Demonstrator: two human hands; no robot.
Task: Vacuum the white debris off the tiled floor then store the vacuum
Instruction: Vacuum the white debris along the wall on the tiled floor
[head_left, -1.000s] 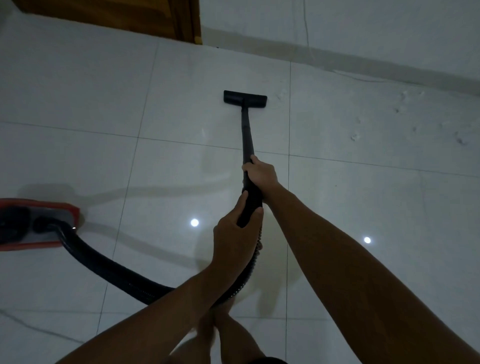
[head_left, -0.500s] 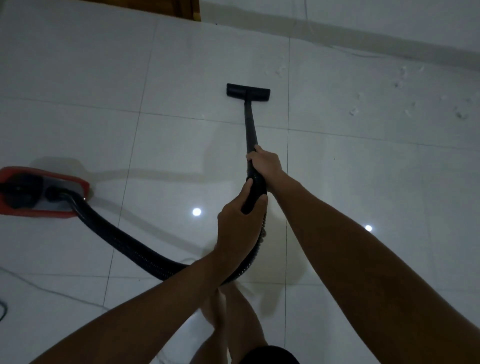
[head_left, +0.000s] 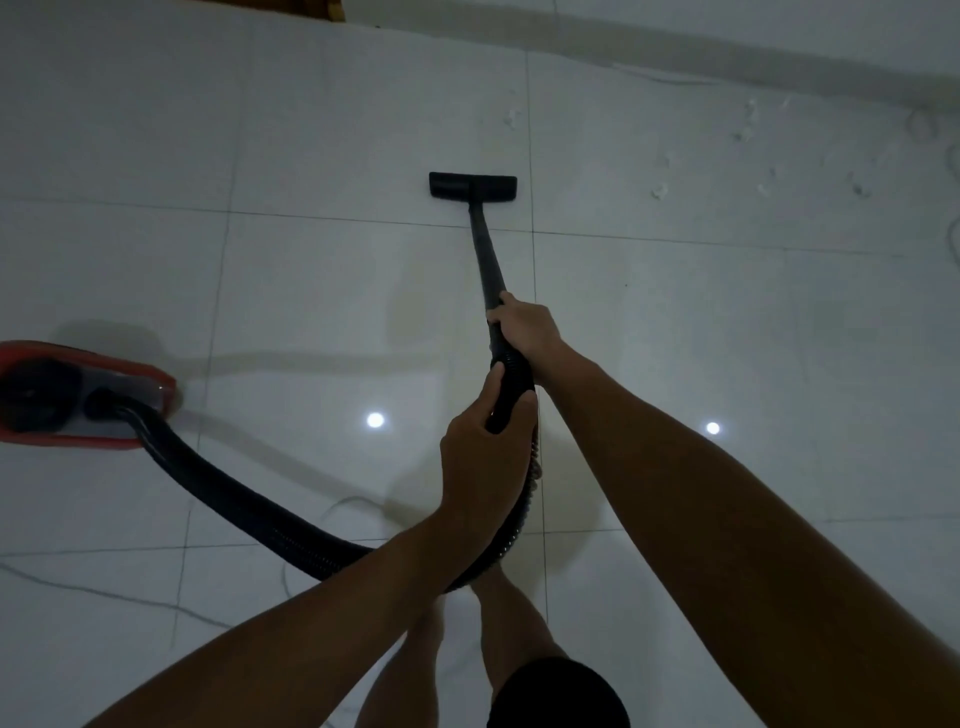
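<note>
Moved: since the earlier frames the floor head (head_left: 472, 185) is drawn back toward the person, from the far tile to a spot just beyond the grout line that crosses the view; the view is tilted down, so the wooden door frame is almost lost at the far edge.
Wand: the black wand (head_left: 485, 254) is held at a slant, running from the hands out to the floor head, which lies flat on the tiles.
Right hand: the right hand (head_left: 527, 325) is wrapped round the wand, fingers curled tight about the tube, farther out than the other hand.
Left hand: the left hand (head_left: 480, 452) is closed round the ribbed hose end just behind it, thumb laid along the top.
Debris: the white debris (head_left: 660, 192) is scattered on the far right tiles near the wall, well apart from the floor head; one more clump (head_left: 511, 117) lies beyond the head, close to the grout line.
Vacuum body: the red vacuum body (head_left: 78, 395) is parked at the left edge, joined to the hands by the black hose (head_left: 234, 499), which loops near the feet.
Floor: two ceiling lights are mirrored in the glossy tiled floor (head_left: 311, 286).
Meaning: the stroke is judged a pull-back over tile with no debris visible on it; no debris is reached yet, so a swing right and forward is called for, and storing is still far off.
</note>
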